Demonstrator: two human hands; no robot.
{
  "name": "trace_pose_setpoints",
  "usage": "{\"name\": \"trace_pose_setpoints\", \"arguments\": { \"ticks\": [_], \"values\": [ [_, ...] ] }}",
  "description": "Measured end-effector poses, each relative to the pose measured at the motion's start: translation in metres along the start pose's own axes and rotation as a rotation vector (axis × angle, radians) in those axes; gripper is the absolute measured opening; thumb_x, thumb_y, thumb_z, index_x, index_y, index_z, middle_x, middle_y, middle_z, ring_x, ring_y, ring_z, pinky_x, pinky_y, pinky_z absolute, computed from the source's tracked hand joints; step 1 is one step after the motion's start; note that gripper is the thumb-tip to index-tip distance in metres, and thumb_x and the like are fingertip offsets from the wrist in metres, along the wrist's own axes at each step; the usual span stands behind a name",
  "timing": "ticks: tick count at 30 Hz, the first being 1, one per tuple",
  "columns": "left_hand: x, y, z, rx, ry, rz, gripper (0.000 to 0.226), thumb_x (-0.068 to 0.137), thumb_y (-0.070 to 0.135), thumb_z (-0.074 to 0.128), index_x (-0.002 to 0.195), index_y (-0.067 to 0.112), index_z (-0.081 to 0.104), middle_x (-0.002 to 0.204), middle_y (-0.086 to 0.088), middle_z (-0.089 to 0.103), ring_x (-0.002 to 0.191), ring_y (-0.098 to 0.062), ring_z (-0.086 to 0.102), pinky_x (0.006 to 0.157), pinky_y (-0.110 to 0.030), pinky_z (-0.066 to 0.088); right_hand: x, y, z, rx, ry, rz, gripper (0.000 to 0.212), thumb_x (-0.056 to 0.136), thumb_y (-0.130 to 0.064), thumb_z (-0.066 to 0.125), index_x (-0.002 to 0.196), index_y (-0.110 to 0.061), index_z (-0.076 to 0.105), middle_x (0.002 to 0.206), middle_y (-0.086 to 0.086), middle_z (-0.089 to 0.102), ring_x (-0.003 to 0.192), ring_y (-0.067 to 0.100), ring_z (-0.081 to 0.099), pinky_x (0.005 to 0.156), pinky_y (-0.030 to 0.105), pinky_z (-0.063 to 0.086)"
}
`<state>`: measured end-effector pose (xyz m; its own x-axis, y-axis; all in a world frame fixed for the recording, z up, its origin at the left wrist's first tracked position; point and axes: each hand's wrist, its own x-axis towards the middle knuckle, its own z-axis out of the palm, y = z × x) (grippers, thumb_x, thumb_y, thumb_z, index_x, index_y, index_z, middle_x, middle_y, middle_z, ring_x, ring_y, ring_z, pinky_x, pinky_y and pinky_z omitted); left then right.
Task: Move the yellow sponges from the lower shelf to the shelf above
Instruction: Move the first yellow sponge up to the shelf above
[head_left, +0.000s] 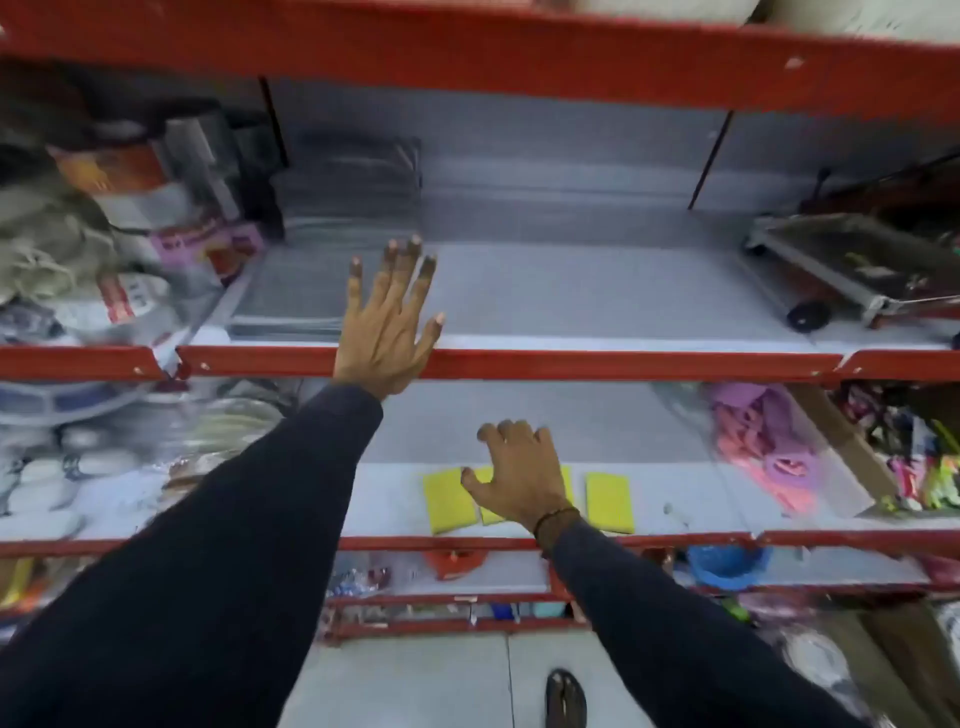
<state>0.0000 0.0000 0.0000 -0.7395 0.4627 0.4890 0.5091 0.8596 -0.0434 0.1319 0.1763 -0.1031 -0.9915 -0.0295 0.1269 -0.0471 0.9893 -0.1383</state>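
Yellow sponges lie in a row on the lower shelf (675, 512): one at the left (448, 500), one at the right (609, 501), and at least one between them (491, 512), mostly covered by my right hand. My right hand (517, 480) hovers over that middle part with fingers spread and curled, holding nothing. My left hand (387, 325) stretches flat, fingers apart, over the red front edge of the shelf above (597, 306), which is bare in its middle.
Packaged goods (130, 218) crowd the upper shelf's left end and a metal tray with black wheels (852, 270) sits at its right. Pink and purple items (769, 452) flank the sponges on the right, white ware (78, 467) on the left. Lower shelves hold a blue bowl (727, 566).
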Motion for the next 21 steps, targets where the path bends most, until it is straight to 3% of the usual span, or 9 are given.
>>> {"name": "trace_pose_setpoints", "arguments": {
  "ticks": [4, 7, 10, 15, 21],
  "values": [
    [0.015, -0.024, 0.028, 0.068, -0.053, -0.070, 0.080, 0.101, 0.056, 0.025, 0.169, 0.019, 0.006, 0.179, -0.011, 0.000, 0.165, -0.032, -0.001, 0.129, -0.067, 0.004, 0.020, -0.021, 0.076, 0.013, -0.336, 0.054, 0.075, 0.081, -0.067, 0.042, 0.133, -0.015, 0.055, 0.130, 0.016, 0.062, 0.126, 0.036, 0.049, 0.104, 0.052, 0.036],
    [0.019, -0.024, 0.036, 0.086, -0.048, -0.071, 0.082, 0.100, 0.060, 0.026, 0.169, 0.022, 0.001, 0.179, -0.011, -0.003, 0.164, -0.033, -0.003, 0.129, -0.066, 0.006, 0.030, -0.031, 0.123, -0.003, -0.429, 0.079, 0.072, 0.083, -0.065, 0.053, 0.139, -0.021, 0.049, 0.136, 0.020, 0.054, 0.131, 0.039, 0.043, 0.105, 0.052, 0.034],
    [0.022, -0.027, 0.037, 0.094, -0.060, -0.091, 0.083, 0.101, 0.062, 0.025, 0.169, 0.024, -0.003, 0.178, -0.013, -0.005, 0.164, -0.036, -0.004, 0.129, -0.065, 0.006, 0.034, -0.043, 0.142, 0.003, -0.443, 0.094, 0.069, 0.081, -0.053, 0.063, 0.140, -0.023, 0.042, 0.133, 0.022, 0.052, 0.122, 0.040, 0.047, 0.097, 0.049, 0.038],
    [0.020, -0.026, 0.034, 0.082, -0.091, -0.107, 0.084, 0.099, 0.063, 0.021, 0.169, 0.023, -0.002, 0.178, -0.013, -0.005, 0.164, -0.037, -0.005, 0.129, -0.065, 0.005, 0.033, -0.048, 0.124, 0.133, -0.245, 0.110, 0.066, 0.067, -0.042, 0.064, 0.128, -0.022, 0.049, 0.124, 0.014, 0.056, 0.106, 0.038, 0.054, 0.084, 0.046, 0.048],
    [0.019, -0.023, 0.027, 0.029, -0.124, -0.166, 0.086, 0.099, 0.064, 0.018, 0.169, 0.018, 0.000, 0.179, -0.010, -0.007, 0.164, -0.033, -0.008, 0.130, -0.062, 0.003, 0.001, -0.040, 0.026, 0.454, 0.309, -0.069, 0.060, 0.062, -0.033, 0.073, 0.118, -0.016, 0.060, 0.127, 0.014, 0.060, 0.107, 0.033, 0.057, 0.089, 0.043, 0.053]
  ]
}}
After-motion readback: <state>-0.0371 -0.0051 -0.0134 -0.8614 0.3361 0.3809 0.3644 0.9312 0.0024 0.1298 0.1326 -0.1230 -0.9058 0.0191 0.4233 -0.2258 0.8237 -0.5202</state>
